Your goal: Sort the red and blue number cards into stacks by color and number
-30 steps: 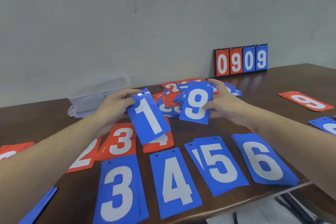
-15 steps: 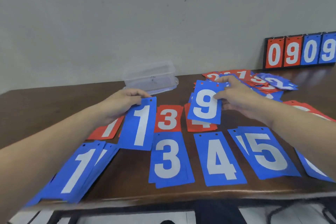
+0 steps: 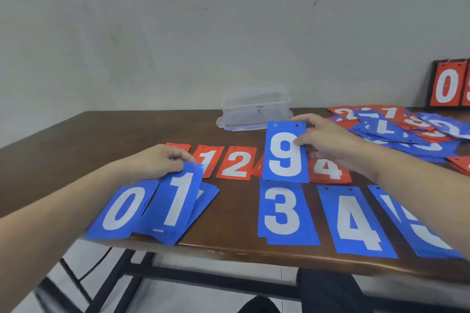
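Observation:
My left hand (image 3: 155, 164) pinches the top of a blue 1 card (image 3: 178, 201), which lies over the blue 1 stack at the table's front left, beside a blue 0 card (image 3: 122, 208). My right hand (image 3: 328, 142) grips the right edge of a blue 9 card (image 3: 284, 155), held above the table between the red row and the blue 3 stack (image 3: 282, 213). Blue 4 (image 3: 356, 221) and blue 5 (image 3: 417, 229) stacks lie to the right. Red 1 (image 3: 209, 160), red 2 (image 3: 236, 164) and red 4 (image 3: 328, 169) cards sit behind.
A mixed pile of red and blue cards (image 3: 407, 124) spreads over the back right of the brown table (image 3: 76, 140). A clear plastic box (image 3: 255, 107) stands at the back by the wall. A scoreboard (image 3: 450, 84) stands at the far right.
The view swung left. My left hand carried the blue 1 card down and left onto the blue 1 stack. My right hand still holds the blue 9 card above the row.

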`<state>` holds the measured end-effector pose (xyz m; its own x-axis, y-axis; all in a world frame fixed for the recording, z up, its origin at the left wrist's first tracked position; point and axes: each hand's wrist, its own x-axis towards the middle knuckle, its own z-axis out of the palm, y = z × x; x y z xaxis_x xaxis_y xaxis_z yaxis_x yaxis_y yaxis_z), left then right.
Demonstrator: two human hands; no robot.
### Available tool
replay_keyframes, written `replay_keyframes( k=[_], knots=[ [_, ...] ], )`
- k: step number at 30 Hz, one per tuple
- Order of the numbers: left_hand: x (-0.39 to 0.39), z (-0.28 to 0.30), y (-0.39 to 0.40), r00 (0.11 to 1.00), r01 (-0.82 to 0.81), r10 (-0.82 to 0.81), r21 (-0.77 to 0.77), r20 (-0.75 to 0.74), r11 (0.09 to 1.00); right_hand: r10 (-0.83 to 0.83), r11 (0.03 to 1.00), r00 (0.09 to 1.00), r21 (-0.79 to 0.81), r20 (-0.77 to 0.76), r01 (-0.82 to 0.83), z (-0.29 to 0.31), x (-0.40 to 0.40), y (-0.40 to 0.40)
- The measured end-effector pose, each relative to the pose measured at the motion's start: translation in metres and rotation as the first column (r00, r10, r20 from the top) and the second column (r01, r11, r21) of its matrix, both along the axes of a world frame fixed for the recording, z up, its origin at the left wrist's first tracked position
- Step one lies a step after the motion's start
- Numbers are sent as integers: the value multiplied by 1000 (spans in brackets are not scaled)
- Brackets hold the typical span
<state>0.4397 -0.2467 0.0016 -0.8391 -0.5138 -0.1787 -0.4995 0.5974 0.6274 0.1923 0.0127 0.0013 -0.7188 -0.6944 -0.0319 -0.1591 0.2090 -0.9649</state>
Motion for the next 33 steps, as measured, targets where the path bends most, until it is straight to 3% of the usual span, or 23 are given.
replay_keyframes(
  k=[10, 19, 33],
  knots=[
    [-3, -21, -8, 983, 169, -120, -418, 141, 893, 18, 999, 999, 40, -39, -17, -4, 4, -8],
    [-76, -17, 30, 937, 297, -346, -423, -41, 856, -98, 992, 995, 79, -28, 100, -3, -20, 36],
    [-247, -5, 184, 697, 606, -703, -409, -141, 683, -474, 852, 876, 208, -87, 481, -2, -72, 210]
  ],
)
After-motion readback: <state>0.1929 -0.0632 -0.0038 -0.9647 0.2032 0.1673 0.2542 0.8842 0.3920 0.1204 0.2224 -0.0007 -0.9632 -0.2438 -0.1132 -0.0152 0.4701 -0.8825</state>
